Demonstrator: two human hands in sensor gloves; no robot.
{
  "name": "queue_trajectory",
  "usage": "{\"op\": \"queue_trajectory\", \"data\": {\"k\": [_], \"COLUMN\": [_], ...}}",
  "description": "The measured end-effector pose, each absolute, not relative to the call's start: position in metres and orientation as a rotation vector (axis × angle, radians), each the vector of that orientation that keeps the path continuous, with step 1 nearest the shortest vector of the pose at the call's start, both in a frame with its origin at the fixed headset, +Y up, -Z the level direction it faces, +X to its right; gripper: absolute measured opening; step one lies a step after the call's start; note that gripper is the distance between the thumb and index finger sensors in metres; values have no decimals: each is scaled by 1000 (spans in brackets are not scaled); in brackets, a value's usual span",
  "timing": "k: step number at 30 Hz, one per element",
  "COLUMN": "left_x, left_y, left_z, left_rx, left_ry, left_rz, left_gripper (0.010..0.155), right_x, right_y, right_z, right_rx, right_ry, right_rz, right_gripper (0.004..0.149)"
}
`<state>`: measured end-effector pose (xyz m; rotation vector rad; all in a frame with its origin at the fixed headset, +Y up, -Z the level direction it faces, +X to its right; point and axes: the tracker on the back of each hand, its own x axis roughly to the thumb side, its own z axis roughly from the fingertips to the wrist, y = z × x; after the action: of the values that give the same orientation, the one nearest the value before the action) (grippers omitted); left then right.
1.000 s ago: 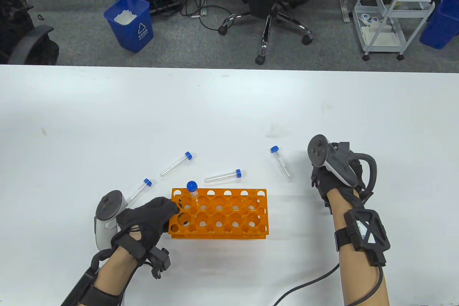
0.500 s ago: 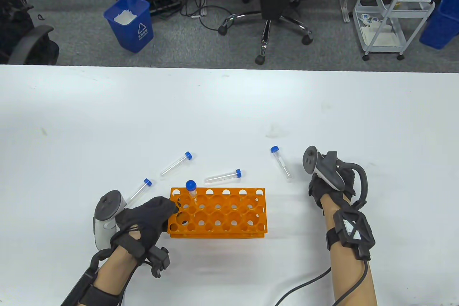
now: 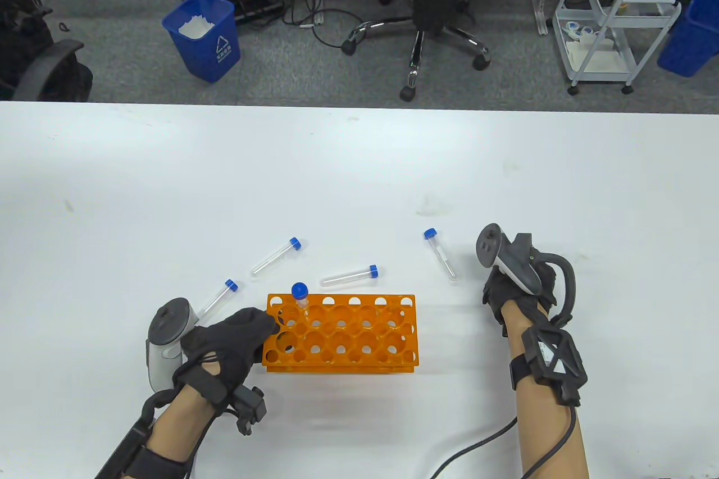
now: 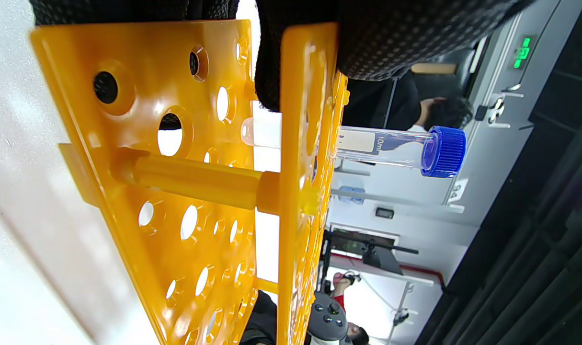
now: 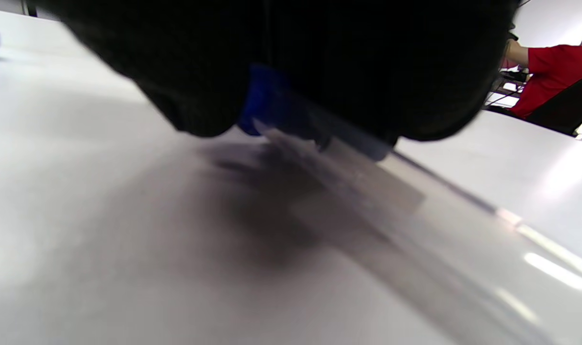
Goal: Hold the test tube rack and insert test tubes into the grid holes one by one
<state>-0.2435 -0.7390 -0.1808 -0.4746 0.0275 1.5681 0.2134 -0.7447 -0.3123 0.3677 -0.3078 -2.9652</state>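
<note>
The orange test tube rack point(image 3: 348, 344) stands near the table's front. My left hand point(image 3: 224, 344) grips its left end; in the left wrist view my fingers point(image 4: 391, 38) wrap the rack's top plate point(image 4: 295, 191). One blue-capped tube point(image 3: 300, 291) stands in a far-left hole and also shows in the left wrist view point(image 4: 405, 151). My right hand point(image 3: 514, 291) is down on the table right of the rack. In the right wrist view its fingers point(image 5: 319, 57) close over the blue cap point(image 5: 267, 103) of a clear tube point(image 5: 367, 191) lying on the table.
Several loose blue-capped tubes lie on the white table behind the rack: one far left point(image 3: 216, 298), one behind it point(image 3: 275, 258), one in the middle point(image 3: 348, 276), one nearer my right hand point(image 3: 441, 255). A cable point(image 3: 483, 445) trails from my right arm.
My right hand has come a little nearer and to the left and tipped down onto the table, then stayed still. The rack shifted slightly left. My left hand keeps its grip.
</note>
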Motion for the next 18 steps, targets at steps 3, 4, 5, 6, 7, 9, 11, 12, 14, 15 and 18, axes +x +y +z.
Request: {"op": "queue_trajectory", "data": {"k": [3, 4, 5, 6, 7, 9, 11, 12, 14, 15, 18], "left_x": [-244, -244, -244, -244, -244, -244, -246, -246, -247, -247, -247], "left_y": [-739, -739, -739, -739, -739, -740, -741, -741, -742, -742, -742], "left_z": [-181, -181, -181, -181, -181, -181, -182, -182, -182, -182, -182], "left_rx": [-472, -472, -471, -471, -471, -472, -473, -473, -472, -472, -478], "left_ry": [27, 28, 28, 28, 28, 31, 38, 41, 45, 46, 45], "left_rz": [1568, 1568, 1567, 1566, 1565, 1564, 1566, 1566, 1566, 1566, 1570], "left_gripper": [41, 41, 41, 41, 41, 41, 40, 41, 41, 41, 41], "right_x": [211, 211, 210, 209, 208, 203, 199, 196, 190, 186, 174], "right_y": [-725, -721, -711, -701, -692, -667, -646, -632, -613, -598, -567], "right_z": [-309, -309, -307, -305, -303, -297, -291, -288, -282, -277, -265], "right_rx": [377, 378, 381, 382, 378, 358, 343, 335, 314, 294, 226], "right_ry": [-245, -233, -193, -156, -126, -37, 47, 114, 216, 289, 442], "right_rz": [-2918, -2920, -2929, -2939, -2944, -2955, -2969, -2983, -3002, -3013, -3024], "right_gripper": [51, 51, 49, 48, 48, 47, 47, 46, 46, 47, 47]}}
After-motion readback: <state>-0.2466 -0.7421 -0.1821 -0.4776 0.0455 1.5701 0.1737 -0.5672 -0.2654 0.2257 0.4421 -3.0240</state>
